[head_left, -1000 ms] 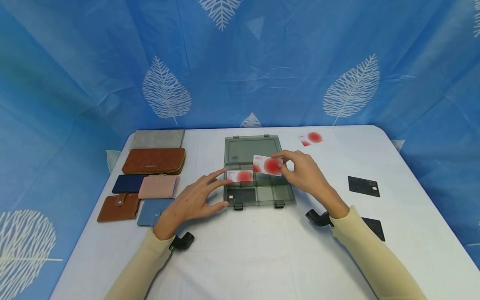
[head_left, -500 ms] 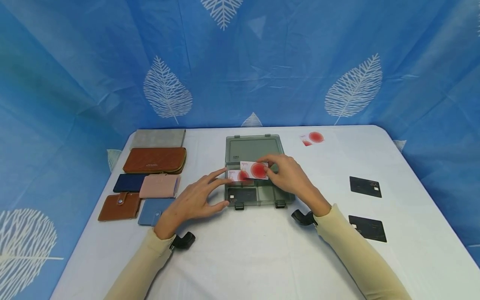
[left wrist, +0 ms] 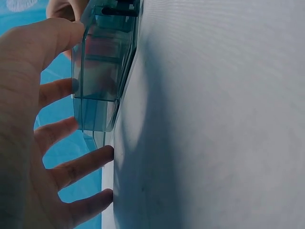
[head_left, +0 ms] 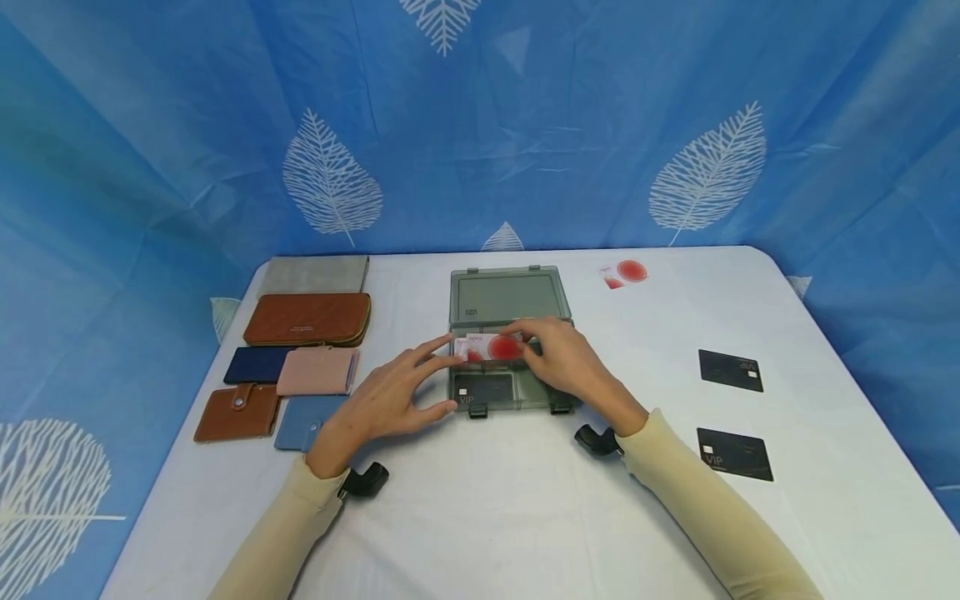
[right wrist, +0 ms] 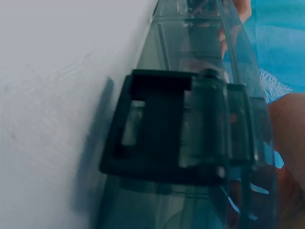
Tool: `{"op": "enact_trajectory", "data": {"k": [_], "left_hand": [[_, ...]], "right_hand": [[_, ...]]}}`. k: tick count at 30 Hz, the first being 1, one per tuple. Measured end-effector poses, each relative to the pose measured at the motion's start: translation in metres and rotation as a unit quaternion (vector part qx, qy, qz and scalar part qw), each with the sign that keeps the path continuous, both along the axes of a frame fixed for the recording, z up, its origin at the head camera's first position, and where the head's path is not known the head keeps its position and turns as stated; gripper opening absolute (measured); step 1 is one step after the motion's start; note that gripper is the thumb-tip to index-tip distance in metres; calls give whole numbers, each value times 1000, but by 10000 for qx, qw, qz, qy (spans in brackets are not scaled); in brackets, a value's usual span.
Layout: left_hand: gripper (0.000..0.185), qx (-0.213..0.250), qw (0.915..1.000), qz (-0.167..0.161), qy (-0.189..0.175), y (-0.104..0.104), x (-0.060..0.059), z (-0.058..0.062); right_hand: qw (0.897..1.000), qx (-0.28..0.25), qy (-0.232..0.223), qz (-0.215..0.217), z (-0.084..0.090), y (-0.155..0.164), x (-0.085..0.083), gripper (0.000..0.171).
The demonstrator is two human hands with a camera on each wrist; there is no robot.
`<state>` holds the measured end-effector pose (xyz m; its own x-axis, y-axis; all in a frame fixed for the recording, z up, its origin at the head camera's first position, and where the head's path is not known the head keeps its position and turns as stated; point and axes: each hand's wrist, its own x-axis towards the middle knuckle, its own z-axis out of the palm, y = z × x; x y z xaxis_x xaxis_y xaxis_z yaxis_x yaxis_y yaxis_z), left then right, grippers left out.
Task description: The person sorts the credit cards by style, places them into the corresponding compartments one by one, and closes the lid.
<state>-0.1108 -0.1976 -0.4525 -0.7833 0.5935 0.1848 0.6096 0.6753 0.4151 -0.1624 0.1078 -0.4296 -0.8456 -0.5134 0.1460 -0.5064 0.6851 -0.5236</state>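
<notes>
A green see-through compartment box point(head_left: 510, 297) lies with its lid raised in the head view. My right hand point(head_left: 561, 354) pinches a white card with a red circle point(head_left: 504, 347) by its right end, low over the upper left compartment. Another white-and-red card point(head_left: 460, 348) shows partly beneath it. In the front left compartment lies a black VIP card point(head_left: 483, 389). My left hand point(head_left: 393, 396) rests on the box's left edge with spread fingers. In the left wrist view, its thumb and fingertips touch the clear wall point(left wrist: 102, 76). A dark latch point(right wrist: 162, 124) fills the right wrist view.
Several wallets lie at the left, among them a long brown one point(head_left: 307, 319), a pink one point(head_left: 318, 372) and a grey one point(head_left: 315, 276). Two black cards point(head_left: 731, 370) lie at the right. One white-and-red card point(head_left: 623, 273) is behind the box.
My right hand has carried the white-and-red card leftward and down, so it now overlaps the one in the upper left compartment. The left hand has stayed at the box's edge.
</notes>
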Motion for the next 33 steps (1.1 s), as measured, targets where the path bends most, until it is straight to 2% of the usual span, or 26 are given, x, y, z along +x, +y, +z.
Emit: {"op": "enact_trajectory", "data": {"k": [7,14,21,27,33], "left_hand": [[67,-37,9999,-1,152,1,0,1],[68,-53,9999,69,72,-1,0,0],[69,-65,9999,72,64,-2,1,-1],[68,-66,9999,95,4,-2,2,-1],[67,-45,9999,105,-48,-1,1,-1]], "right_hand": [[9991,130,383,140,-7,-5,3,36],[9967,456,592,324,-8,-10,5,36],[9958,600,542,439,-8,-10,5,33],[9919,837,688,662,-10,-10,6,32],[9928,936,434,612,-10,-8,8,34]]}}
